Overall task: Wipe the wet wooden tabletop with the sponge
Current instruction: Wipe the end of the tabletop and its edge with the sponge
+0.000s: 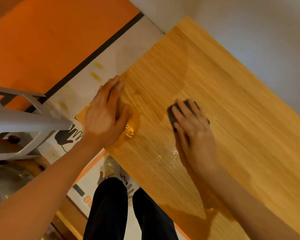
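Observation:
The wooden tabletop (223, 80) runs diagonally from upper middle to lower right, with a darker wet area and shiny water patches near its left edge and centre. My right hand (194, 125) presses flat on a dark sponge (172, 113) in the middle of the wet part; only the sponge's left and far edges show past my fingers. My left hand (106, 111) lies flat, fingers together, on the table's left edge beside a glistening puddle (130, 130). It holds nothing.
A white plastic chair (21, 122) stands at the left, close to the table edge. Below are my dark-trousered legs (111, 208) and a printed floor mat (71, 137). An orange wall (50, 32) and a white wall (249, 23) border the table.

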Motion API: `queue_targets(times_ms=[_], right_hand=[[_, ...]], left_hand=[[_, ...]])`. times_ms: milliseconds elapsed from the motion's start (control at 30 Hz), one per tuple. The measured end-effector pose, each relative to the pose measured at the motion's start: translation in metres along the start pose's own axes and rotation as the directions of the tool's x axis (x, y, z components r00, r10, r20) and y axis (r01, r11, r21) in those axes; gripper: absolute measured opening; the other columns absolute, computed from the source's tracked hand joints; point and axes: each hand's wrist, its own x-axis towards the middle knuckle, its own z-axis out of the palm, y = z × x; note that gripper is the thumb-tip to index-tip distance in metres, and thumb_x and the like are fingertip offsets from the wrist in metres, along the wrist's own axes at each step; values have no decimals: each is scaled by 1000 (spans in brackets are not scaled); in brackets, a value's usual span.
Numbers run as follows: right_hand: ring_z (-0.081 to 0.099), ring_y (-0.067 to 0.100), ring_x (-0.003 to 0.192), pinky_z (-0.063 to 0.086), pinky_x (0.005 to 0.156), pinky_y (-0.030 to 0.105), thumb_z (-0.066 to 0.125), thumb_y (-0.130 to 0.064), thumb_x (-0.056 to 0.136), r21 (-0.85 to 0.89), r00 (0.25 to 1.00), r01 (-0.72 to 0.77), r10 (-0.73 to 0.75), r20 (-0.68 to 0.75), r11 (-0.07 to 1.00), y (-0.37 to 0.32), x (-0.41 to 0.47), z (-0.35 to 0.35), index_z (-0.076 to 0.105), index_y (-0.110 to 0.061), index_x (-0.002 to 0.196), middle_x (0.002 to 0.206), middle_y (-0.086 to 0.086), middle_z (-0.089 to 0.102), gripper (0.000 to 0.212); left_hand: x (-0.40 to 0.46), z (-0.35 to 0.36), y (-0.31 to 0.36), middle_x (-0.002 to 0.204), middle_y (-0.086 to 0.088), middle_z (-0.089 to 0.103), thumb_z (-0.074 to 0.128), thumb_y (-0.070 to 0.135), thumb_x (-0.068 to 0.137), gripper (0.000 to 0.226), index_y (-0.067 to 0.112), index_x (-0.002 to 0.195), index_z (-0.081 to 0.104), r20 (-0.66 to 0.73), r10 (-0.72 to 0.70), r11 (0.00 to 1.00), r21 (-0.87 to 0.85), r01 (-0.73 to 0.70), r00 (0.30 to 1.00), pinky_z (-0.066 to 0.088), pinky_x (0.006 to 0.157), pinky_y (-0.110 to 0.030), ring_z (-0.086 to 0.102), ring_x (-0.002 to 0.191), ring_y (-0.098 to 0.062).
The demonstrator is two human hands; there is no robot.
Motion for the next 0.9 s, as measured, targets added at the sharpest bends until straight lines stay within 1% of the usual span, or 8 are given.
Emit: queue_targets(times_ms=[67,133,367,500,600,700,833,900], right_hand=[[21,22,148,19,120,48,44,-21,100,4,978,167,-167,129,986,-8,-48,-3,47,-16,142,153,1,38,42],[23,23,147,22,119,49,46,-20,99,13,952,261,-260,161,965,-1,-46,-3,48,-16,141,152,2,39,42],[32,31,143,18,119,49,45,-19,101,12,994,103,-104,16,995,-21,81,27,53,-13,137,147,7,47,37],[31,28,143,20,120,49,48,-17,99,29,959,259,-261,112,965,-18,5,7,55,-13,136,147,6,46,37],[21,21,148,16,121,51,47,-21,99,28,919,338,-336,205,941,-10,-36,-3,49,-18,141,153,0,38,42],[27,24,146,13,121,49,43,-23,100,39,927,327,-328,183,944,-19,10,12,53,-17,138,149,1,44,40],[29,26,144,15,119,50,34,-32,102,19,959,250,-250,135,968,-50,90,42,52,-20,138,149,2,45,42],[27,26,145,15,120,51,35,-31,102,33,950,274,-276,149,961,-49,96,45,51,-19,139,150,2,43,42]], left_hand=[[0,0,1,163,-8,31,43,36,103,59,7,154,35,2,-7,1000,9,7,1000,41,111,-43,37,145,-28],[1,-1,3,163,-7,30,43,37,103,60,7,155,35,10,-13,1000,13,13,1000,39,113,-43,37,146,-28],[1,-2,3,163,-7,31,41,41,102,63,8,154,36,14,-40,999,12,40,999,37,117,-49,35,148,-27],[-1,1,0,163,-11,31,44,36,104,61,4,154,34,2,-2,1000,9,2,1000,34,119,-48,35,148,-28],[-2,2,0,165,-14,27,41,35,105,63,0,156,28,26,19,1000,19,-19,999,17,127,-41,27,152,-30],[-7,-2,2,165,-14,25,40,35,106,63,1,157,26,13,-60,998,-14,61,998,10,127,-36,23,154,-29],[-36,-10,1,163,-19,28,37,32,104,62,-1,155,28,-72,-254,967,-49,250,965,20,125,-51,23,153,-32],[-49,-11,-3,163,-18,28,35,32,103,62,-1,155,28,-87,-309,951,-11,309,947,18,126,-51,22,153,-31]])
